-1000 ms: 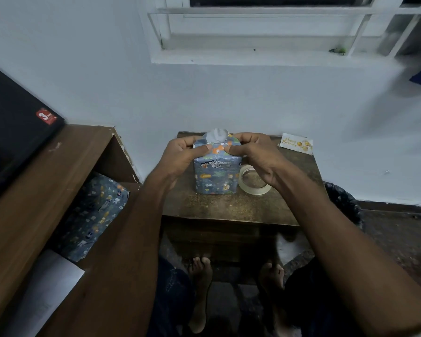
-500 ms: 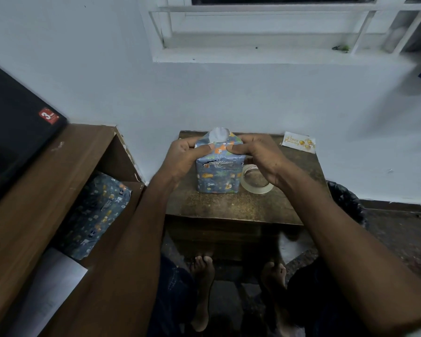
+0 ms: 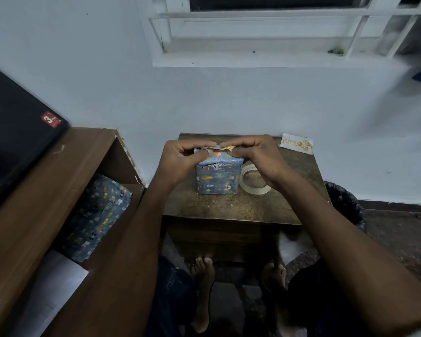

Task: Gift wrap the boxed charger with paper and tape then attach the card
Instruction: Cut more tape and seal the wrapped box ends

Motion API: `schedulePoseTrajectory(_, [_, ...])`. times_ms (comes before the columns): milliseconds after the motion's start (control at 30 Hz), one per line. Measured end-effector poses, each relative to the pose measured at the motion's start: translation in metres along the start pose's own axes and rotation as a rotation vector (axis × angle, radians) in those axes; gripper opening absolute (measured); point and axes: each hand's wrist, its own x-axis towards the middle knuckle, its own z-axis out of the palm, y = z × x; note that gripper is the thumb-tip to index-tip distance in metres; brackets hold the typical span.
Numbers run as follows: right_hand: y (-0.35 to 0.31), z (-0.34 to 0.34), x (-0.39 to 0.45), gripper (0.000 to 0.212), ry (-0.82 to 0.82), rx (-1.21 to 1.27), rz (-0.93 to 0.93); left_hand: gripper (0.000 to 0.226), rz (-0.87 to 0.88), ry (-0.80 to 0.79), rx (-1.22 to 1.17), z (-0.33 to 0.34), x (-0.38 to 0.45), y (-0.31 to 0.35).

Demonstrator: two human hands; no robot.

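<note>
The boxed charger (image 3: 218,177) stands upright on a small brown table (image 3: 231,206), covered in blue wrapping paper with animal prints. My left hand (image 3: 182,158) and my right hand (image 3: 255,154) meet over its top end, and each pinches a folded flap of the paper there. The fingertips almost touch at the middle. A roll of clear tape (image 3: 254,180) lies flat just right of the box. The white birthday card (image 3: 296,143) lies at the table's far right corner.
A wooden desk (image 3: 37,190) stands at the left with a dark laptop (image 3: 12,137) on top and a roll of the same wrapping paper (image 3: 95,215) on its shelf. A black bin (image 3: 345,203) sits right of the table. A white wall runs behind.
The white paper end that stuck up above the box has been folded down. Both hands have moved closer together on top of the box and now pinch the flaps.
</note>
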Motion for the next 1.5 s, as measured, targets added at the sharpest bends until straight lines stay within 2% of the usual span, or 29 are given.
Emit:
schedulePoseTrajectory(167, [0.0, 0.001, 0.002, 0.023, 0.046, 0.031, 0.011, 0.019, 0.113, 0.011, 0.08, -0.003, 0.0, -0.005])
schedulePoseTrajectory(367, [0.004, 0.003, -0.001, 0.023, 0.05, 0.006, -0.056, 0.024, 0.142, 0.003, 0.122, -0.007, -0.001, -0.008])
schedulePoseTrajectory(500, [0.012, 0.0, -0.003, 0.026, 0.043, -0.136, -0.208, 0.03, 0.114, -0.005, 0.071, -0.008, -0.003, -0.007])
schedulePoseTrajectory(633, [0.017, -0.004, -0.007, 0.034, 0.024, -0.303, -0.313, 0.026, 0.094, 0.041, 0.088, -0.008, -0.002, -0.008])
schedulePoseTrajectory(700, [0.017, -0.006, -0.008, 0.029, 0.003, -0.342, -0.373, 0.024, 0.085, 0.05, 0.103, -0.007, -0.003, -0.007])
schedulePoseTrajectory(833, [0.022, -0.004, -0.004, 0.035, 0.089, -0.525, -0.504, 0.021, 0.075, 0.047, 0.08, -0.008, -0.001, -0.007])
schedulePoseTrajectory(967, [0.022, 0.003, -0.005, 0.032, 0.177, -0.513, -0.465, 0.018, 0.082, 0.042, 0.08, -0.008, 0.002, -0.008])
schedulePoseTrajectory(1133, [0.017, 0.004, -0.01, 0.028, 0.171, -0.457, -0.417, 0.018, 0.076, 0.042, 0.105, -0.009, 0.002, -0.008])
schedulePoseTrajectory(1233, [0.009, -0.003, -0.011, 0.019, 0.134, -0.366, -0.37, 0.024, 0.034, 0.036, 0.071, -0.009, 0.001, -0.006])
schedulePoseTrajectory(1367, [0.004, -0.007, -0.009, 0.025, 0.114, -0.397, -0.352, 0.036, 0.028, 0.039, 0.106, -0.008, 0.0, -0.004])
schedulePoseTrajectory(1500, [0.003, -0.004, -0.006, 0.022, 0.127, -0.4, -0.337, 0.04, -0.014, 0.033, 0.1, -0.01, 0.001, -0.004])
